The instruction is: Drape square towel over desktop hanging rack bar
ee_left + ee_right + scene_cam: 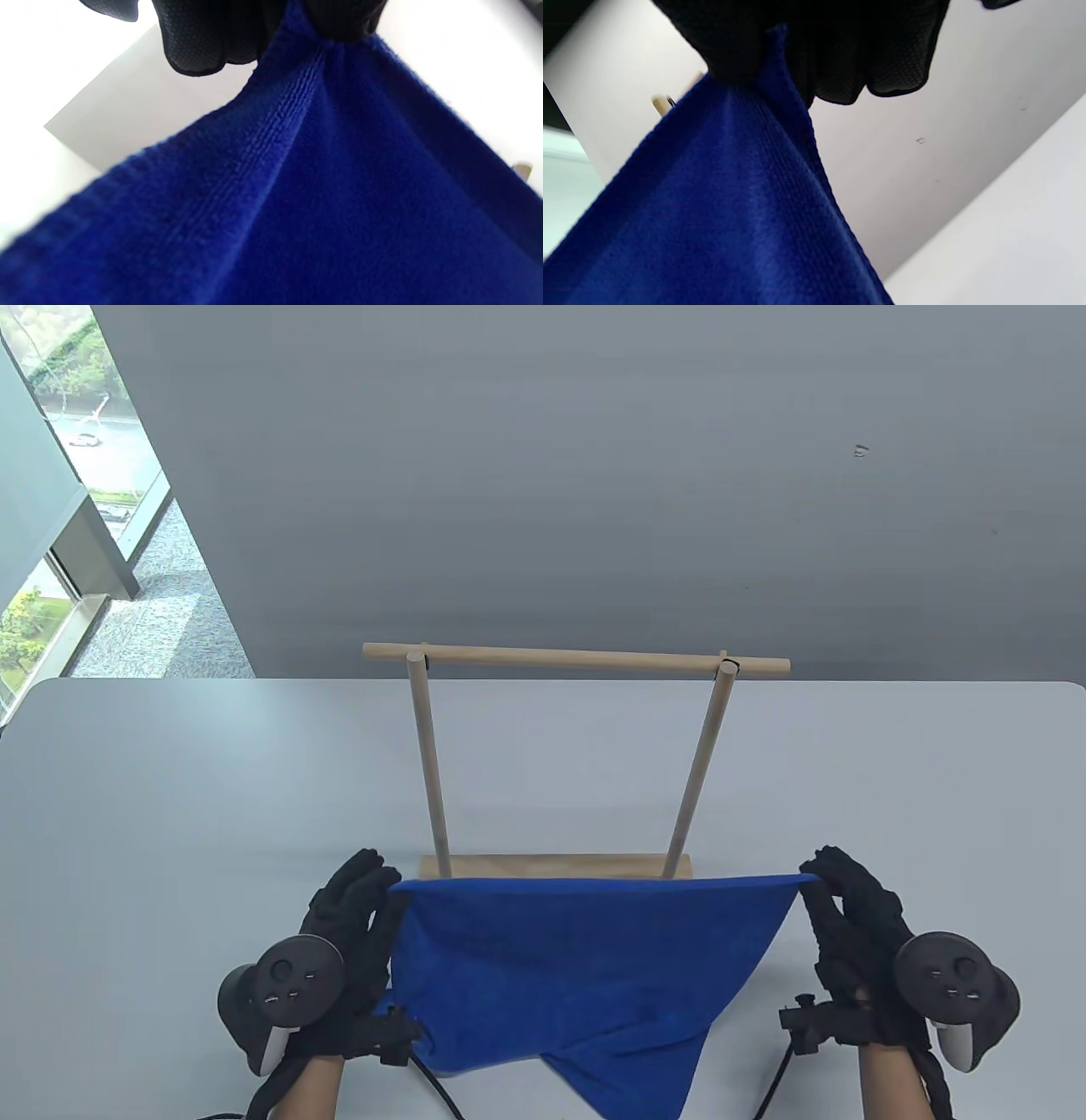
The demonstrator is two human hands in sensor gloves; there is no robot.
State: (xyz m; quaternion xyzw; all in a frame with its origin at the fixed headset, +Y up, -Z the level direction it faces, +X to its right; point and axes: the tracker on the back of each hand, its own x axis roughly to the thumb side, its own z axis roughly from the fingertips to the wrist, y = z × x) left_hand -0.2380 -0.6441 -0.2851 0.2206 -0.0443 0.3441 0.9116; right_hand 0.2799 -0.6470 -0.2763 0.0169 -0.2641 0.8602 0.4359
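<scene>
A blue square towel (585,967) hangs stretched between my two hands, just in front of the wooden rack's base (556,866). My left hand (373,891) pinches its top left corner; the left wrist view shows the cloth (322,182) gathered under my fingers (199,46). My right hand (823,882) pinches the top right corner; the right wrist view shows the towel (725,203) gripped the same way. The rack's horizontal bar (577,658) stands higher and farther back on two upright posts, with nothing on it.
The rack stands mid-table on a grey table (170,814). A grey wall (594,475) rises behind the table's far edge. A window (68,492) is at the far left. Glove cables (441,1086) trail off the near edge.
</scene>
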